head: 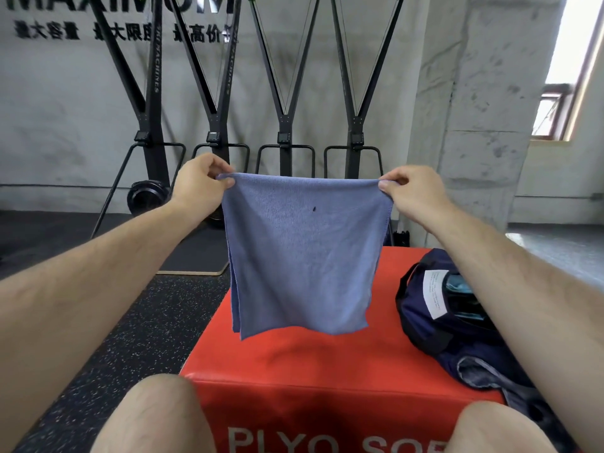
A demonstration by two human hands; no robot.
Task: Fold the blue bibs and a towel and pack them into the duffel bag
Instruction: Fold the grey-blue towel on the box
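Note:
A blue-grey towel (304,253) hangs in the air, folded double, above a red plyo box (294,364). My left hand (199,181) pinches its upper left corner and my right hand (408,188) pinches its upper right corner, holding the top edge taut. The towel's lower edge hangs just above the box top. A navy duffel bag (457,322) lies open on the right side of the box, with light blue fabric (461,289) showing inside and a white label on its flap. My right forearm covers part of the bag.
My bare knees show at the bottom, against the box front. Black ski machines (284,135) stand along the grey wall behind. A dark mat (192,253) and speckled rubber floor lie to the left. A window is at the right.

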